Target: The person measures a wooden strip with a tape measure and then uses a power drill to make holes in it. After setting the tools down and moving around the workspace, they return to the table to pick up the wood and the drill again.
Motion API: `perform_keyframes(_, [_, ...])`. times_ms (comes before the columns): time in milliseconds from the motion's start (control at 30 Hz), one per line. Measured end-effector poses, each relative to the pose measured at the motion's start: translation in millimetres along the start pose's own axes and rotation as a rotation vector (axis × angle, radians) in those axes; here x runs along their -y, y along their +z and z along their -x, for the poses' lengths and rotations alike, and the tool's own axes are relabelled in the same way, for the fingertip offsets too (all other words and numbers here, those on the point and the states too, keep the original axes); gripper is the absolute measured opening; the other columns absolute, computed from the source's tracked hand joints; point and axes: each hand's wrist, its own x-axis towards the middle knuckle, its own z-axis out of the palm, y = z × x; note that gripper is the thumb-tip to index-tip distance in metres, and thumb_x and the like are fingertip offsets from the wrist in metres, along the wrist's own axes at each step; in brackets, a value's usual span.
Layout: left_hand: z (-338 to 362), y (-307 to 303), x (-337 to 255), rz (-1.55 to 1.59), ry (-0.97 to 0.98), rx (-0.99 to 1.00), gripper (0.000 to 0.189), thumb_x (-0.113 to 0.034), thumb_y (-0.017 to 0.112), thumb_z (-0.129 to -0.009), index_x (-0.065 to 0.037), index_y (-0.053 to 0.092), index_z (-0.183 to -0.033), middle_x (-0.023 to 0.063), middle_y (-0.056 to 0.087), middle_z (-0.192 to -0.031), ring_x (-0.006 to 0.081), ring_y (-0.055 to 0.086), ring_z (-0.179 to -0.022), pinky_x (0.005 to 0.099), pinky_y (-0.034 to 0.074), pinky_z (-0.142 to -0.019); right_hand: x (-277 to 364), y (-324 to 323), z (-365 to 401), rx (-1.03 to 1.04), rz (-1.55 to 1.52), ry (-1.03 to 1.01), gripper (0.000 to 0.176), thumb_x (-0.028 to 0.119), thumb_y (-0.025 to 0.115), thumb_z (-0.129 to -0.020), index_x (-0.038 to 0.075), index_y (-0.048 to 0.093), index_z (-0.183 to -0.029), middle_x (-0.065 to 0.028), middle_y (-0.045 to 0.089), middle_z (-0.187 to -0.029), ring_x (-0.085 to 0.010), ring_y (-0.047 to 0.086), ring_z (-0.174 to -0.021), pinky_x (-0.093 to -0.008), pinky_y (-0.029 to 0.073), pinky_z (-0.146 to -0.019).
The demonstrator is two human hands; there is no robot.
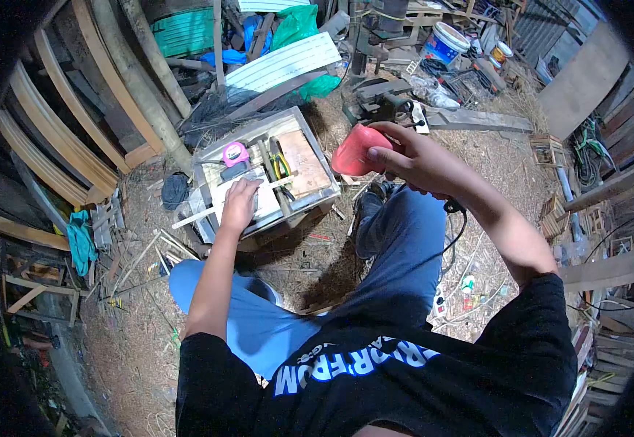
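Note:
My left hand [239, 206] presses down on a thin wooden strip [194, 217] lying across a low wooden box table [323, 198]. Its fingers are bent over the strip. Above and right of the table, my right hand [413, 156] is wrapped around a red, rounded power tool [357, 149]. A black cord hangs below that wrist; the tool's working end is not clear. On the table lie a pink tape measure [235, 154], yellow-and-black pliers [280, 166] and a flat plywood piece [306, 162].
Curved wooden boards [55, 138] lean along the left wall. A blue-and-white bucket [444, 44] stands at the back right, with scrap wood and tools around it. A white power strip [420, 116] is behind my right hand. Wood shavings cover the ground.

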Motion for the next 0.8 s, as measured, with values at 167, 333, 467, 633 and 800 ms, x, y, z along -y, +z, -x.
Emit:
perform_keyframes(167, [-2.2, 5.5, 1.1, -0.051, -0.011, 0.013, 0.031, 0.000, 0.066, -0.089, -0.011, 0.074, -0.118, 0.0102, 0.065, -0.110, 0.0340, 0.063, -0.111, 0.0488, 0.050, -0.101, -13.0, 6.7, -11.9, -0.007, 0.050, -0.007, 0.061, 0.042, 0.066, -0.110, 0.012, 0.050, -0.160, -0.0051, 0.074, -0.101, -0.0079, 0.063, -0.073, -0.0265, 0.048, -0.054])
perform_keyframes(333, [-7.9, 10.5, -0.5, -0.048, 0.002, 0.045, 0.037, -0.001, 0.066, -0.089, -0.016, 0.075, -0.122, 0.0094, 0.063, -0.111, 0.0324, 0.062, -0.111, 0.0476, 0.051, -0.100, 11.0, 7.0, -5.6, 0.030, -0.011, 0.031, 0.061, 0.042, 0.069, -0.108, 0.005, 0.052, -0.154, -0.0112, 0.077, -0.122, -0.0145, 0.070, -0.102, -0.0322, 0.056, -0.086])
perform_keyframes(467, [-14.1, 7.0, -10.9, -0.108, 0.015, 0.141, 0.058, 0.003, 0.065, -0.087, -0.029, 0.076, -0.134, 0.0089, 0.058, -0.105, 0.0299, 0.060, -0.105, 0.0444, 0.050, -0.099, 9.7, 9.8, -7.2, 0.022, 0.008, 0.018, 0.061, 0.041, 0.069, -0.109, 0.005, 0.052, -0.154, -0.0110, 0.076, -0.121, -0.0142, 0.069, -0.103, -0.0313, 0.055, -0.085])
perform_keyframes(633, [-15.6, 6.6, -12.2, -0.180, 0.038, 0.202, 0.070, 0.006, 0.065, -0.084, -0.039, 0.076, -0.136, 0.0077, 0.054, -0.099, 0.0280, 0.058, -0.101, 0.0412, 0.048, -0.096, 8.8, 12.2, -12.0, 0.037, 0.003, 0.028, 0.061, 0.041, 0.069, -0.108, 0.006, 0.052, -0.155, -0.0102, 0.077, -0.119, -0.0127, 0.068, -0.098, -0.0300, 0.055, -0.082])
perform_keyframes(800, [-8.8, 16.7, -1.9, -0.083, 0.013, 0.150, 0.054, -0.002, 0.066, -0.093, -0.032, 0.076, -0.137, 0.0082, 0.054, -0.102, 0.0299, 0.057, -0.103, 0.0453, 0.045, -0.094, 14.7, 12.9, -14.8, 0.061, 0.039, 0.070, 0.061, 0.041, 0.069, -0.108, 0.008, 0.052, -0.156, -0.0071, 0.075, -0.109, -0.0104, 0.063, -0.083, -0.0289, 0.051, -0.069])
